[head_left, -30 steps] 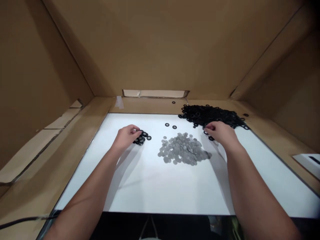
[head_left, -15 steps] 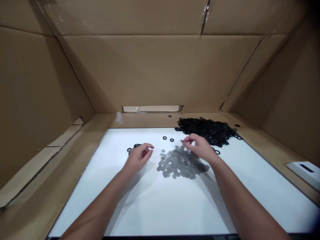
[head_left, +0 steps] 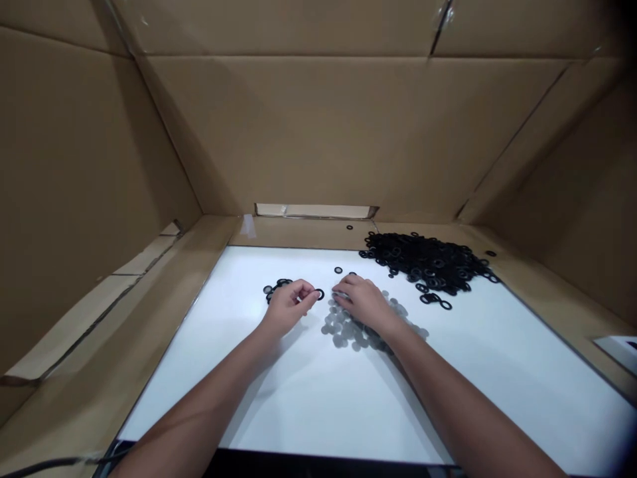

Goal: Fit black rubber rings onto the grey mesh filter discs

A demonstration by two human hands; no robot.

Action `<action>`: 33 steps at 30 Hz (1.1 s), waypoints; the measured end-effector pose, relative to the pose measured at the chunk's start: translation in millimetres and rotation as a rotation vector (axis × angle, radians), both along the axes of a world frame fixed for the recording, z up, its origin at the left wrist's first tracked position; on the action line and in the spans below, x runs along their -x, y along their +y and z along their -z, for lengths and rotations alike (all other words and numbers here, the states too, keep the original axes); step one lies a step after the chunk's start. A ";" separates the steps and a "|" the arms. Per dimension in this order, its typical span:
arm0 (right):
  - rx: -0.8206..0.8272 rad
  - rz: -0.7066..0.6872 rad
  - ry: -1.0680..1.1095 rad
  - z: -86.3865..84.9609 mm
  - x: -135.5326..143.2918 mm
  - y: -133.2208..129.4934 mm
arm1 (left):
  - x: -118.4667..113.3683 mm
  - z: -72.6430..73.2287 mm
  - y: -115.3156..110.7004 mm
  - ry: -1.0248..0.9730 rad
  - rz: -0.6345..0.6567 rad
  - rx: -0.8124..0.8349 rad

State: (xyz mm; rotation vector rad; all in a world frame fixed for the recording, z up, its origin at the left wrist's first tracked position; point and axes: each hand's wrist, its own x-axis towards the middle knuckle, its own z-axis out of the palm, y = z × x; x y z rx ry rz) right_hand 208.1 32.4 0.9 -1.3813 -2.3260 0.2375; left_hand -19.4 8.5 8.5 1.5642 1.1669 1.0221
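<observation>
My left hand point(head_left: 287, 307) pinches a black ring point(head_left: 320, 294) between thumb and fingertips, just above the white board point(head_left: 279, 398). Facing it, my right hand point(head_left: 364, 302) is bent over a loose heap of grey discs point(head_left: 343, 326), its fingertips close together. Whatever those fingertips hold, if anything, is too small to make out. Behind my left hand lies a small cluster of black rings with grey centres point(head_left: 269, 290), partly covered by the fingers. One more grey-centred ring point(head_left: 338, 270) rests beyond my right hand, and another is partly hidden by it.
A large pile of black rings point(head_left: 423, 259) lies at the board's back right, with a few strays point(head_left: 446, 305) in front. Cardboard walls point(head_left: 308, 133) enclose the board on the left, back and right. A white object point(head_left: 617, 355) sits at the right edge, a black cable point(head_left: 54, 463) lower left.
My right hand has moved left from the ring pile's edge to over the grey discs. My left hand, with nothing visible in it before, now holds a black ring. The view has shifted slightly.
</observation>
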 end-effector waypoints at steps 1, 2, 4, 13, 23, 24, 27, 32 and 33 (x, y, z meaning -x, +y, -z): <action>0.000 0.001 -0.006 1.1 2.2 0.8 | -0.2 -0.2 -0.2 0.004 -0.004 -0.003; -0.002 0.004 -0.014 1.4 4.5 0.7 | -0.3 -0.2 -0.3 0.007 -0.005 -0.006; -0.001 0.011 -0.023 0.0 8.0 -1.2 | -0.1 0.2 0.0 0.010 -0.006 -0.017; 0.151 -0.008 0.129 -8.8 -0.1 -7.1 | 2.4 4.7 3.7 -0.042 0.023 0.030; 0.393 0.031 0.724 -17.6 12.5 -26.3 | -6.8 6.8 1.8 -0.356 0.040 0.362; 0.377 0.043 0.714 -16.4 14.6 -26.4 | -7.6 5.5 0.3 -0.385 0.047 0.383; 0.331 0.068 0.657 -11.9 18.1 -25.4 | -9.1 2.1 -3.9 -0.421 0.085 0.392; 0.359 0.074 0.652 -7.0 18.2 -23.9 | -10.5 4.0 -4.5 -0.398 0.116 0.363; 0.369 0.080 0.651 -6.7 18.2 -23.8 | -10.6 4.9 -3.9 -0.394 0.118 0.357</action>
